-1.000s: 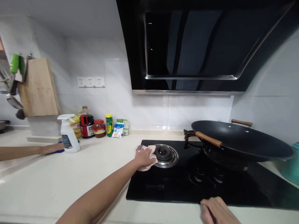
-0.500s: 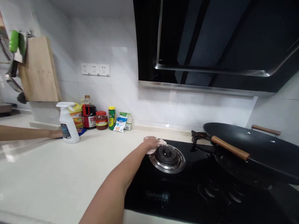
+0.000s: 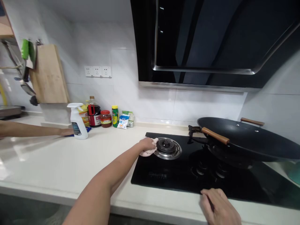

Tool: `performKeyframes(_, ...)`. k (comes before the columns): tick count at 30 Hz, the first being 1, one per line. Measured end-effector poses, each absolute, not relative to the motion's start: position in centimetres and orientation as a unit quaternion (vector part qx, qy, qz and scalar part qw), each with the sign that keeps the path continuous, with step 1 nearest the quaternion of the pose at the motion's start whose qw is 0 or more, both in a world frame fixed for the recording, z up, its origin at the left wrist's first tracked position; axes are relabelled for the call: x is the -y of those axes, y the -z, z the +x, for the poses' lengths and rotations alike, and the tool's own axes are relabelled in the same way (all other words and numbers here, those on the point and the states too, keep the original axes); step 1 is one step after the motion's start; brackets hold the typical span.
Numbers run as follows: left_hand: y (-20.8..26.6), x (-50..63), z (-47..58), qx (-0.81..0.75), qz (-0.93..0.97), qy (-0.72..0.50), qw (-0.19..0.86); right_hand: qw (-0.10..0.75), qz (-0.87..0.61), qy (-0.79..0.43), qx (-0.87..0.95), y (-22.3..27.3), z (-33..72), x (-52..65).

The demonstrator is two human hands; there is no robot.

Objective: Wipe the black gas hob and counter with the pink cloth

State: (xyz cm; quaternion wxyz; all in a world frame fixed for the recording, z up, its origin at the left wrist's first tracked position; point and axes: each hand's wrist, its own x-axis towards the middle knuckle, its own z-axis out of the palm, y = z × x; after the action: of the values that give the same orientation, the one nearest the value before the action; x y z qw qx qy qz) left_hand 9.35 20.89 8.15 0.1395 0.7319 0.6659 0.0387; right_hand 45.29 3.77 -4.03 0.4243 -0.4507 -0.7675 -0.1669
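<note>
My left hand point(image 3: 147, 144) is closed on a pale pink cloth point(image 3: 150, 151), pressed against the black glass gas stove point(image 3: 161, 175) just left of the round burner point(image 3: 167, 147). At the front edge of the stove, my right hand point(image 3: 219, 206) rests on the counter with its fingers curled in and nothing visible in them. A large black wok point(image 3: 236, 137) with wooden handles sits tilted over the right side of the stove. Two dark knobs point(image 3: 201, 168) lie between the wok and my right hand.
Another person's hand point(image 3: 67, 132) lies on a blue cloth point(image 3: 88, 129) at the left, behind a white spray bottle point(image 3: 78, 123). Along the wall stand a soy sauce bottle point(image 3: 94, 114), a red-lidded jar point(image 3: 106, 119) and seasoning packets point(image 3: 123, 121). A black range hood point(image 3: 197, 40) hangs overhead.
My left hand has moved the pink cloth from the burner's back left toward its near left side. My right hand has come into view at the front edge. The view has shifted.
</note>
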Motion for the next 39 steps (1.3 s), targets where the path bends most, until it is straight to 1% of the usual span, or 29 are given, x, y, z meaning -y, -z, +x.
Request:
performKeyframes(11, -8.4, -14.8, 14.6, -0.648, 0.757, -0.014, 0.088, 0.413, -0.481, 0.146, 0.760, 3.8, 44.6, -3.4)
performKeyframes(16, -7.8, -12.2, 16.8, -0.631, 0.773, -0.058, 0.037, 0.410, -0.484, 0.140, 0.760, 3.7, 44.5, -3.4)
performKeyframes(19, -7.4, -10.3, 18.1, -0.609, 0.789, -0.079, 0.026, 0.412, -0.489, 0.131, 0.758, 3.8, 44.5, -3.5)
performKeyframes(22, -6.9, -8.7, 19.8, -0.577, 0.812, -0.086, 0.036, 0.412, -0.490, 0.094, 0.762, 4.3, 45.1, -4.1)
performKeyframes(25, -6.0, -7.4, 21.2, -0.548, 0.829, -0.098, 0.051, 0.414, -0.515, 0.008, 0.751, 4.8, 46.0, -5.0)
performKeyframes(28, -5.2, -6.3, 21.8, -0.528, 0.835, -0.139, 0.071, 0.462, -0.543, -0.089, 0.696, 4.5, 46.2, -5.8)
performKeyframes(30, -5.0, -5.7, 21.7, -0.517, 0.831, -0.181, 0.102, 0.507, -0.527, -0.100, 0.674, 3.4, 45.5, -5.7)
performKeyframes(32, -5.3, -5.1, 21.2, -0.507, 0.823, -0.209, 0.152, 0.528, -0.494, -0.067, 0.688, 1.6, 43.9, -5.2)
performKeyframes(33, -5.5, -4.9, 20.7, -0.504, 0.817, -0.214, 0.182, 0.520, -0.478, -0.047, 0.706, 0.5, 42.9, -4.8)
performKeyframes(35, -6.0, -4.7, 19.3, -0.498, 0.804, -0.234, 0.227, 0.468, -0.464, -0.025, 0.752, -1.5, 40.7, -4.1)
performKeyframes(37, -6.3, -4.8, 17.2, -0.496, 0.790, -0.277, 0.231, 0.383, -0.468, -0.022, 0.797, -3.0, 38.7, -3.9)
performKeyframes(39, -6.4, -5.1, 14.3, -0.506, 0.772, -0.325, 0.207, 0.273, -0.466, -0.042, 0.841, -3.7, 36.9, -4.4)
